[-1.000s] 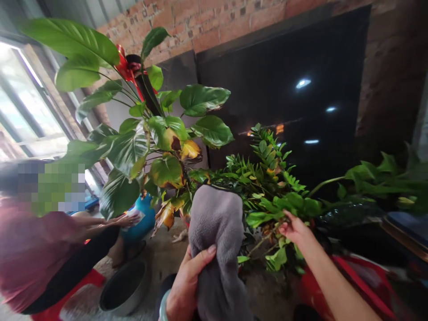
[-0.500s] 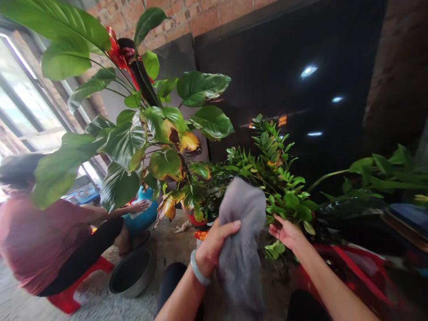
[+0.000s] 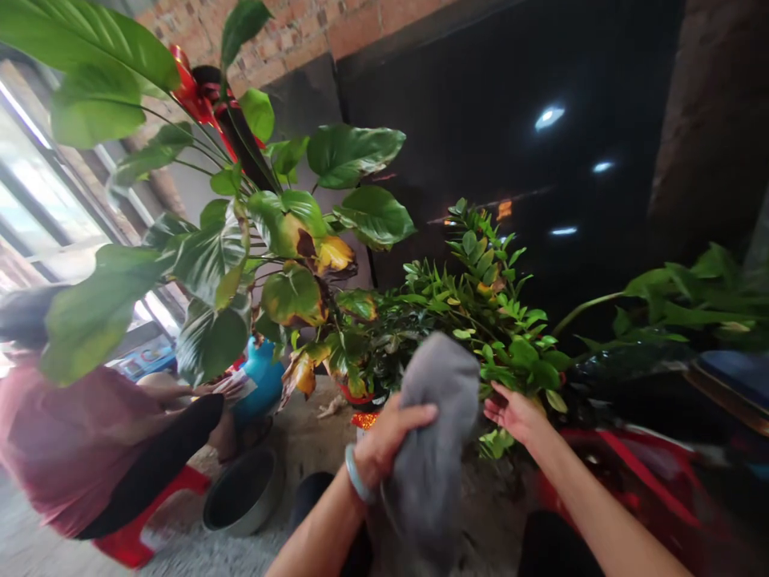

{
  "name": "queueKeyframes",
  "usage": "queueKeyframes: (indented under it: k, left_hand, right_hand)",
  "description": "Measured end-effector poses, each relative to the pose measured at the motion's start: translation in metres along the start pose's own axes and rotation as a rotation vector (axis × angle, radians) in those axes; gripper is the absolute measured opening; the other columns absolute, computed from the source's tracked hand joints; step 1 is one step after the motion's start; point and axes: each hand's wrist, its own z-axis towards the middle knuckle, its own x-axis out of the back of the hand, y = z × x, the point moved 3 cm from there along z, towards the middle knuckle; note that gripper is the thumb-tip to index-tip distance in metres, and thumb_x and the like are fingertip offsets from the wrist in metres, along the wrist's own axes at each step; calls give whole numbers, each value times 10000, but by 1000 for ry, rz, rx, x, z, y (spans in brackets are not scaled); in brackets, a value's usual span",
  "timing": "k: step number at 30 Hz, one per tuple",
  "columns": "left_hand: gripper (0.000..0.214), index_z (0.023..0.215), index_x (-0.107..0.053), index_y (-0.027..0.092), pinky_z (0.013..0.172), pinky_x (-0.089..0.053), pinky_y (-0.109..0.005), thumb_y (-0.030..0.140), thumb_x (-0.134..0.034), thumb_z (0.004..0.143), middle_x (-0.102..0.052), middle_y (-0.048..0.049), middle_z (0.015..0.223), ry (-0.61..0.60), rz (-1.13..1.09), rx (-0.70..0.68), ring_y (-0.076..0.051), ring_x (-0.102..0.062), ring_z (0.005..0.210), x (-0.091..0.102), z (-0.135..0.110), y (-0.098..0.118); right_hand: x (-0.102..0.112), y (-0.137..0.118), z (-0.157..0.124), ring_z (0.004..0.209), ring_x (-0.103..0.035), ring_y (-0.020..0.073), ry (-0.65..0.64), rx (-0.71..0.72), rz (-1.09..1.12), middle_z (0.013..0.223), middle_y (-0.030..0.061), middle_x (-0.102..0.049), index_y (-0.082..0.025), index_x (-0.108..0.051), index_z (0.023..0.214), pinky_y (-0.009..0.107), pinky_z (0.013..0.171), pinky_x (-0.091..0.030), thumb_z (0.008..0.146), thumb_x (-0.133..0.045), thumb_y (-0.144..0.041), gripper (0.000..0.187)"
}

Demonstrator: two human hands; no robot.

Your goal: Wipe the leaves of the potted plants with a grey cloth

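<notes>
A grey cloth (image 3: pixel 436 433) hangs from my left hand (image 3: pixel 393 437), its thumb pressed over the front and its upper end standing above the fingers. A pale bracelet circles that wrist. To its right, my right hand (image 3: pixel 513 410) is open, palm partly turned up, fingers stretched toward the lower leaves of a bushy green plant (image 3: pixel 522 361). Whether the fingertips touch those leaves I cannot tell. Just left of the cloth stands a tall potted plant (image 3: pixel 294 296) with broad leaves, some yellow and brown at their edges.
At the left a person in a pink top (image 3: pixel 78 433) sits on a red stool (image 3: pixel 144 521), hands by a blue pot (image 3: pixel 264 381). A grey basin (image 3: pixel 243 493) rests on the floor. Red bags (image 3: pixel 637 481) lie at the lower right, before a dark glossy panel (image 3: pixel 469 120).
The cloth sways and folds differently in my left hand, its lower part swung left. My right hand stays near the leaves. The seated person's hands have shifted left, and the view has turned slightly.
</notes>
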Motion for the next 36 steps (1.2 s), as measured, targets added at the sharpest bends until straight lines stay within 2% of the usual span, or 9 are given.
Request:
queueKeyframes:
  k: [3, 5, 11, 13, 20, 24, 27, 29, 36]
  left_hand:
    - [463, 1011, -707, 109, 651, -564, -313, 232, -828, 582, -748, -49, 736, 151, -114, -250, -195, -678, 613, 3, 13, 55]
    - [437, 1024, -691, 113, 694, -572, -330, 207, -804, 612, -733, -29, 705, 213, -172, -294, -186, -675, 605, 4, 27, 61]
    - [264, 788, -737, 110, 606, -529, -314, 179, -810, 544, -728, -59, 637, 120, 133, 167, -204, -658, 564, 13, 33, -37]
    - [295, 799, -748, 106, 616, -529, -313, 207, -825, 533, -743, -74, 679, 43, 139, 177, -215, -672, 596, 15, 23, -40]
    - [393, 1000, -697, 121, 700, -576, -320, 174, -792, 623, -755, -39, 756, 217, -163, -281, -191, -693, 628, 19, 34, 65]
    - [252, 849, -711, 94, 628, -557, -314, 152, -772, 612, -711, -43, 603, 251, -53, -50, -180, -647, 520, 23, 44, 13]
    - [294, 820, -744, 93, 599, -530, -315, 181, -809, 547, -738, -85, 655, 119, 129, 197, -208, -660, 548, 29, 25, -45]
    - [331, 831, -757, 95, 627, -527, -307, 209, -833, 530, -751, -96, 707, 36, 152, 243, -215, -676, 598, 32, 10, -55]
    - [334, 938, -710, 121, 639, -564, -320, 150, -798, 617, -748, -52, 707, 195, -96, -128, -197, -677, 582, 29, 37, 36]
  right_hand:
    - [-5, -2, 1, 398, -572, 135, -3, 12, 12, 467, -57, -545, -241, -545, 722, 242, 437, -510, 828, -601, -88, 195]
    - [-7, -2, 2, 399, -574, 135, -4, 20, 20, 476, -51, -554, -241, -555, 725, 242, 434, -509, 837, -584, -81, 198]
    - [3, 4, 6, 379, -562, 137, 12, 25, 25, 480, -47, -568, -229, -543, 677, 240, 396, -487, 785, -648, -63, 224]
    - [8, 6, 7, 369, -559, 141, 16, 23, 22, 466, -53, -552, -228, -548, 680, 243, 383, -484, 788, -642, -65, 218]
    - [3, 4, 9, 387, -574, 138, -10, 34, 30, 479, -52, -557, -234, -592, 738, 246, 411, -499, 815, -633, -100, 160]
    - [1, 4, 8, 389, -574, 143, -5, 34, 31, 482, -48, -573, -229, -582, 742, 246, 394, -496, 820, -627, -88, 168]
    - [7, 6, 8, 362, -548, 135, 11, 33, 32, 471, -60, -565, -225, -568, 731, 239, 366, -484, 775, -681, -72, 195]
    - [12, 8, 9, 344, -529, 130, 18, 34, 33, 455, -67, -549, -222, -558, 715, 238, 353, -481, 763, -693, -72, 207]
    - [7, 9, 11, 359, -560, 131, -20, 68, 52, 471, -64, -560, -227, -559, 708, 246, 381, -506, 789, -675, -100, 190]
